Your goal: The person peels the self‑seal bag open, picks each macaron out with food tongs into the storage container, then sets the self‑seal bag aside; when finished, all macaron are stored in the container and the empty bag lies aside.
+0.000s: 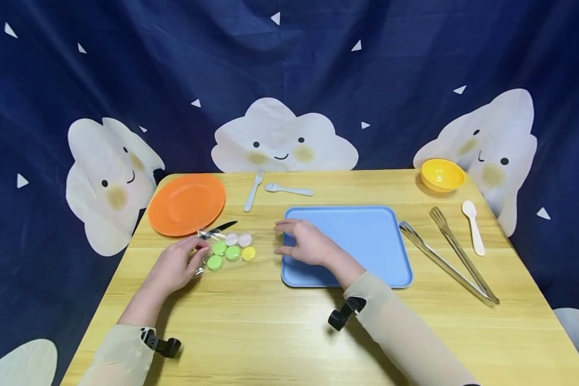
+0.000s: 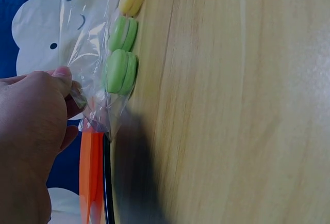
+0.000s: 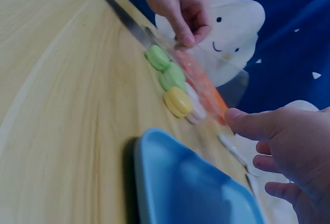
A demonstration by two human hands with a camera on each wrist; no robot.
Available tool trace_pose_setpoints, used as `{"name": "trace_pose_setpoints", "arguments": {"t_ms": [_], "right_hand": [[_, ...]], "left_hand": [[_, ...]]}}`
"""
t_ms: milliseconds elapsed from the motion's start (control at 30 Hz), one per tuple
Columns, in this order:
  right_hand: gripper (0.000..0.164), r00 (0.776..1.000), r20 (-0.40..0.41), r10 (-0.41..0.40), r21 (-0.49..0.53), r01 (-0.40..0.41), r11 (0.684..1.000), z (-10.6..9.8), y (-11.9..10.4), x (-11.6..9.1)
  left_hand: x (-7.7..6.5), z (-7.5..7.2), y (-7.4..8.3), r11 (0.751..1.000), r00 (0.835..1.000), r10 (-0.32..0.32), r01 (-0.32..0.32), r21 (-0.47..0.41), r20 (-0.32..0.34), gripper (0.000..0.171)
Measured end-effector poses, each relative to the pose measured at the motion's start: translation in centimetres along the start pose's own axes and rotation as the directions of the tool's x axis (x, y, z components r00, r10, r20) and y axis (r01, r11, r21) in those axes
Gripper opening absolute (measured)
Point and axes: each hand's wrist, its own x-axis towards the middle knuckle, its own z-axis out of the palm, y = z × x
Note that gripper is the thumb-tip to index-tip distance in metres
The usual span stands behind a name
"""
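Note:
In the head view my left hand pinches the near-left edge of a clear plastic bag between thumb and fingers. Several macarons lie at the bag: three green macarons, two pale lilac ones and a yellow macaron. The film overlaps them in the left wrist view, and its raised part stands up from the table. My right hand hovers at the left edge of the blue tray, thumb and fingers spread apart with nothing between them. A black-bladed knife lies partly behind the bag.
An orange plate stands at the back left. Behind the tray lie a pale fork and a spoon. To the right are metal tongs, a white spoon and a yellow bowl.

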Motion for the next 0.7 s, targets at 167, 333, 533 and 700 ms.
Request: {"name": "trace_pose_setpoints", "arguments": {"t_ms": [167,333,533,700], "right_hand": [[0.052,0.994,-0.107,0.005,0.024,-0.002,1.000,-1.7,0.4,-1.7],[0.045,0.979,-0.198,0.044,0.072,-0.030,0.997,-3.8,1.1,-4.0],[0.043,0.954,-0.286,0.095,0.087,-0.073,0.994,-6.4,1.8,-7.2],[0.042,0.929,-0.356,0.102,0.039,-0.095,0.995,-8.2,2.4,-9.9]], "left_hand": [[0.1,0.1,-0.1,1.000,1.000,0.004,-0.004,-0.001,-0.008,0.004],[0.3,0.1,-0.1,1.000,1.000,0.023,-0.023,0.002,-0.017,0.004],[0.3,0.3,-0.1,0.999,0.999,0.040,-0.040,0.001,-0.026,0.005],[0.5,0.3,-0.1,0.999,0.999,0.042,-0.042,-0.003,-0.030,0.005]]}}
